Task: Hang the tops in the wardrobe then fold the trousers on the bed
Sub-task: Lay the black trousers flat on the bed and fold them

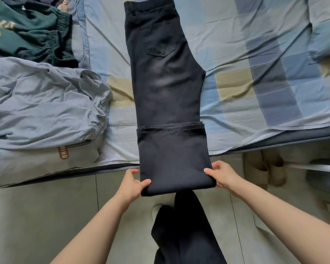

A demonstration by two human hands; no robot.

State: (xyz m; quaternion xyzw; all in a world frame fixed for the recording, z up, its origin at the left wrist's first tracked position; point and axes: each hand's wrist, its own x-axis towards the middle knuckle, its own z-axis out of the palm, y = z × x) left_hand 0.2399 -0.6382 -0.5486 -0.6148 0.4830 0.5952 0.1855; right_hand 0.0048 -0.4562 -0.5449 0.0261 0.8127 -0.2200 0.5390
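Note:
Dark black trousers lie lengthwise on the bed, legs laid together, waistband at the far end. Their lower legs are folded back up, with the hems lying across the knee area. The folded end hangs past the bed's near edge. My left hand pinches the left corner of that fold, thumb on top. My right hand pinches the right corner in the same way.
Pale grey-blue trousers lie crumpled on the bed's left side, with a dark green garment behind them. A pair of beige slippers stands on the tiled floor at right. My own dark-clad legs are below the fold.

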